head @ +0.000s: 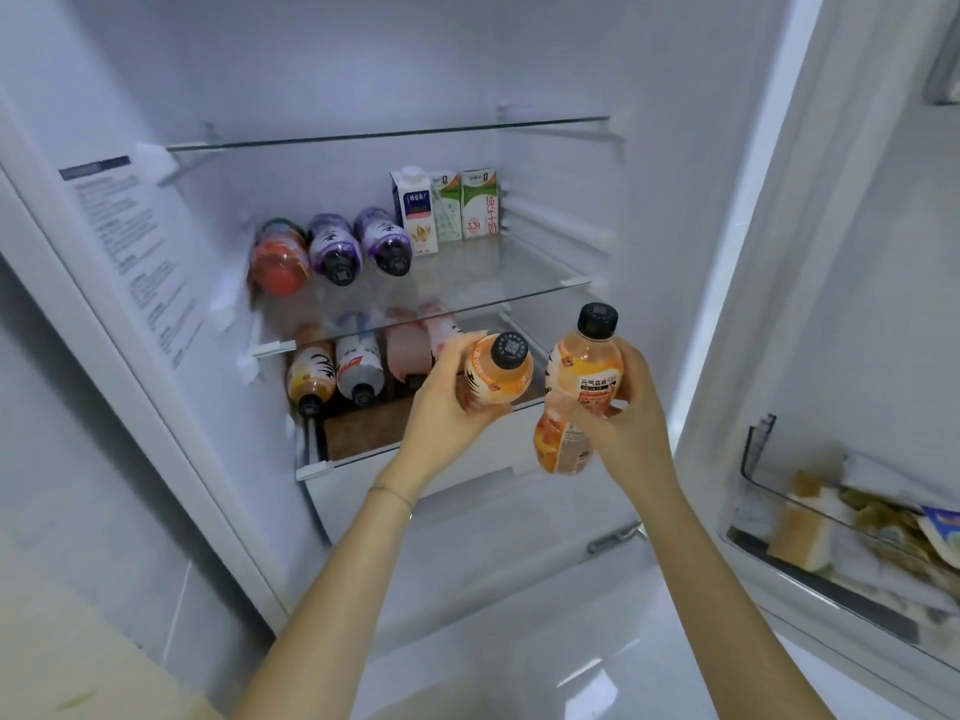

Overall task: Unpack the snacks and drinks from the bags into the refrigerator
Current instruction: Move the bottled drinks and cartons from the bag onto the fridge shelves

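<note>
Open white fridge (363, 70) | left hand (441, 402) grips tilted orange bottle (496, 379) | right hand (631, 402) grips upright orange bottle (576, 392) | round bottles might roll off glass shelf (493, 283)

Home kitchen: open refrigerator (519, 70), stocked glass shelves (519, 291), door bin (779, 485).

Two orange bottles are held, one (500, 375) in the left hand (447, 402) and one (576, 392) in the right hand (626, 407).

The middle shelf (519, 283) carries three lying bottles: one red (278, 259) and two purple (335, 249) (384, 241). Behind them stand three cartons (414, 210) (447, 205) (480, 200).

The lower shelf holds at least four lying bottles, partly hidden: one orange (310, 374), one white (359, 366), two pink (408, 350) (441, 327).
</note>
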Motion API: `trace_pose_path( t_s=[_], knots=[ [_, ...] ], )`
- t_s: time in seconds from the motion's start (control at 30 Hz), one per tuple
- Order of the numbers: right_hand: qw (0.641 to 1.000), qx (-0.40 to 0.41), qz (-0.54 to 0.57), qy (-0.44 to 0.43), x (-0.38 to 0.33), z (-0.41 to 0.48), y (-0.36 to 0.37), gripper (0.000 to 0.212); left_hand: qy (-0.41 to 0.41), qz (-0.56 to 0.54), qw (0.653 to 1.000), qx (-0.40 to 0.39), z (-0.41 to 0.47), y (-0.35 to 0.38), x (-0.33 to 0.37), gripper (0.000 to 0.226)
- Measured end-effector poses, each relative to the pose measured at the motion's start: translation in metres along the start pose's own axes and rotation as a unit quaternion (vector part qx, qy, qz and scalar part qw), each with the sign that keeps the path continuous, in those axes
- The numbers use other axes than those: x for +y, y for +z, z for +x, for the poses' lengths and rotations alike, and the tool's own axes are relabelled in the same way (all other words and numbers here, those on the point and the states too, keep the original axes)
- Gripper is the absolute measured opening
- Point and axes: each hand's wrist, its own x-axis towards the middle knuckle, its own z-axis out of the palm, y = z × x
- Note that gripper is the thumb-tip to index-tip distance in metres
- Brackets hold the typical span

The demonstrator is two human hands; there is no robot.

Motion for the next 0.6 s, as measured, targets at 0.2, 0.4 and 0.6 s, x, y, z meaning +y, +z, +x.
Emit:
trace_pose_path(
  t_s=[0.2,0.4,0.6],
  knots=[
    [1.0,0.006,-0.005,0.01,0.015,0.004,-0.005,0.07,-0.022,-0.015,1.0,-0.002,0.003,0.009,-0.028,0.07],
    [1.0,-0.012,-0.01,0.022,0.027,0.011,0.001,0.072,0.01,0.009,1.0,0.007,0.014,0.013,-0.034,0.075],
    [0.999,-0.021,-0.005,0.027,0.032,0.019,0.006,0.07,-0.032,0.023,0.998,0.046,0.029,0.019,-0.033,0.063]
  ],
)
